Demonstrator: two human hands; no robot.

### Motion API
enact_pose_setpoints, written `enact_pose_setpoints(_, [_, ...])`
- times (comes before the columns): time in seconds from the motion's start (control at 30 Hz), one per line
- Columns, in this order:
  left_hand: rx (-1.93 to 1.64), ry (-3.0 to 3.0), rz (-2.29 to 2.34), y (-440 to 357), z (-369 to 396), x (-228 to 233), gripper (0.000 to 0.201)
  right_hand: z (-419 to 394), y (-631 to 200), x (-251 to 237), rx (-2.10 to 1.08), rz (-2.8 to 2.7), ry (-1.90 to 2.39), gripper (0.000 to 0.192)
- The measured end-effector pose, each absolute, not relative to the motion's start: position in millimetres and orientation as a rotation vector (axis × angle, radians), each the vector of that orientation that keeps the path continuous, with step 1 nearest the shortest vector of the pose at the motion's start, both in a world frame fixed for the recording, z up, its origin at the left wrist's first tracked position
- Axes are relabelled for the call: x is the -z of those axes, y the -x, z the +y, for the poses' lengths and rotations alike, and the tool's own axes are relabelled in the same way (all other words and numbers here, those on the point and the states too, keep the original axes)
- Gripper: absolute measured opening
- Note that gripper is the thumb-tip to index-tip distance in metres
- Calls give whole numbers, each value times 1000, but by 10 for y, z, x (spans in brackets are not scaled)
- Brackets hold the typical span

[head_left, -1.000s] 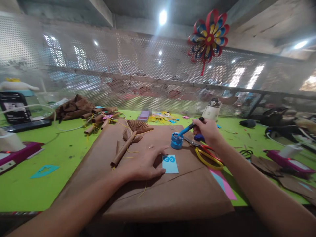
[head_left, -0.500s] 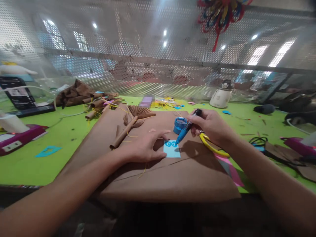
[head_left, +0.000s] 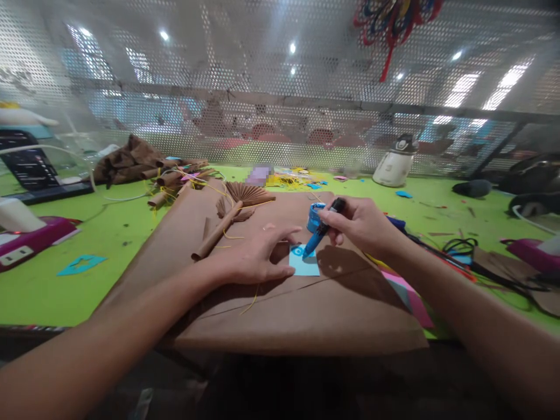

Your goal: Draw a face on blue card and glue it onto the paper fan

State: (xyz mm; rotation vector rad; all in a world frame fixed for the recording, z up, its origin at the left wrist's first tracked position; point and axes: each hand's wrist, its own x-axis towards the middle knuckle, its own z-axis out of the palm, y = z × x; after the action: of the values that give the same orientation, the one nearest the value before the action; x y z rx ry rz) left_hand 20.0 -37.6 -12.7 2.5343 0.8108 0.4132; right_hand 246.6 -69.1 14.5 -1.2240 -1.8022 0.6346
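Note:
A small light-blue sheet of paper [head_left: 305,268] lies on brown kraft paper [head_left: 271,326], with blue ring shapes drawn near its top edge. My right hand [head_left: 356,221] grips a blue marker [head_left: 317,238] with a black end, tilted so its tip meets the sheet just below the drawn shapes. The marker covers part of the drawing. At the sheet's left side rests my left hand [head_left: 258,256], thumb and fingers spread apart, thumb tip at the sheet's edge. Behind the marker stands a blue roll of tape [head_left: 313,217], partly hidden by it.
A pleated brown paper fan piece [head_left: 245,195] and a paper tube [head_left: 216,236] lie left of the hands. Further back are bundled brown rolls [head_left: 177,178], yellow scraps [head_left: 291,178] and a white bottle [head_left: 394,163]. A power strip [head_left: 32,242] sits far left on the green table [head_left: 116,233].
The marker tip has shifted left and slightly down on the sheet, and my right hand has followed. My left hand stays beside the sheet. The view has shifted slightly.

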Motion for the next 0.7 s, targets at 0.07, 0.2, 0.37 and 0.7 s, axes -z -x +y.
enact_pose_setpoints(0.07, [-420,-2546,791,-200,-368,132,58,-686,-2463,-132,-636,-1819,1223,30])
enact_pose_setpoints(0.2, [-436,-2562,769,-200,-365,139,56,-678,-2462,-122,-630,-1817,1232,30])
enact_pose_setpoints(0.37, [-405,-2561,823,-200,-364,150,64,-672,-2485,-118,-609,-1825,1233,32])
enact_pose_setpoints(0.7, [-426,-2576,792,-198,-372,138,62,-683,-2474,-134,-620,-1815,1246,32])
